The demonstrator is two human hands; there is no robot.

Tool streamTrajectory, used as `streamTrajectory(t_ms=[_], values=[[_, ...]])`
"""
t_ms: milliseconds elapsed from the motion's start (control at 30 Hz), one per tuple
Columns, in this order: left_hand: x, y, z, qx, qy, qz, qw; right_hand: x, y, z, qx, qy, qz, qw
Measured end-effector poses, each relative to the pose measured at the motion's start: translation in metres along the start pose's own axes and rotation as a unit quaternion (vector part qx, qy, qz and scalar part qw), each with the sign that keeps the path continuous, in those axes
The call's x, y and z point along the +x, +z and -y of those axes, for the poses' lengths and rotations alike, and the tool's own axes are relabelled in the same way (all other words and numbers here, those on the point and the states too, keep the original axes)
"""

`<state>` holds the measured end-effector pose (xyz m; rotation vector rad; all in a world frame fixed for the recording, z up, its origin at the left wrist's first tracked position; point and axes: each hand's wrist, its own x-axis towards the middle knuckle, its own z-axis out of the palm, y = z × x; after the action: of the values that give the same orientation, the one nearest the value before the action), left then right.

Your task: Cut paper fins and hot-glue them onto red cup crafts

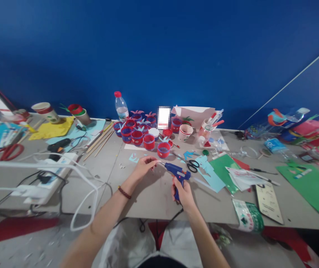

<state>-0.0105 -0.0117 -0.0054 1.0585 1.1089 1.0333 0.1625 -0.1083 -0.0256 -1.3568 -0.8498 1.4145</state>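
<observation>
My right hand [184,192] is wrapped round the handle of a blue hot glue gun [176,171]. Its nozzle points up and left, and a clear glue stick [204,184] seems to extend behind it. At the nozzle tip is my left hand [147,166], fingers curled and pressed together; whatever they may hold is too small to make out. Just beyond both hands stand several red cups with blue trim and paper leaves, the nearest being a red cup [163,150]. Black-handled scissors [193,165] lie right of the glue gun.
A power strip [57,178] with a looping white cable [92,186] occupies the left. Farther back are wooden sticks [100,143] and a plastic bottle [121,106]. Green paper [223,167], light-blue scraps [211,175] and a phone-like slab [269,203] lie to the right.
</observation>
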Motion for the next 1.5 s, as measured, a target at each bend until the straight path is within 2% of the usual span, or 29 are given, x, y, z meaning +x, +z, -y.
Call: streamTrajectory(t_ms=[800,1067,1500], values=[[0.0027,-0.0012,0.0017,0.008,-0.002,-0.002,1.0,-0.0015,0.0,-0.0001,0.009,0.002,0.006,1.0],[0.0031,-0.0017,0.0023,0.001,0.001,-0.002,1.0,-0.0008,0.0013,-0.0012,-0.003,-0.001,-0.009,1.0],[0.0023,-0.0005,-0.0008,0.011,-0.008,-0.022,1.0,0.0001,0.0028,0.0001,-0.024,-0.01,-0.008,1.0]])
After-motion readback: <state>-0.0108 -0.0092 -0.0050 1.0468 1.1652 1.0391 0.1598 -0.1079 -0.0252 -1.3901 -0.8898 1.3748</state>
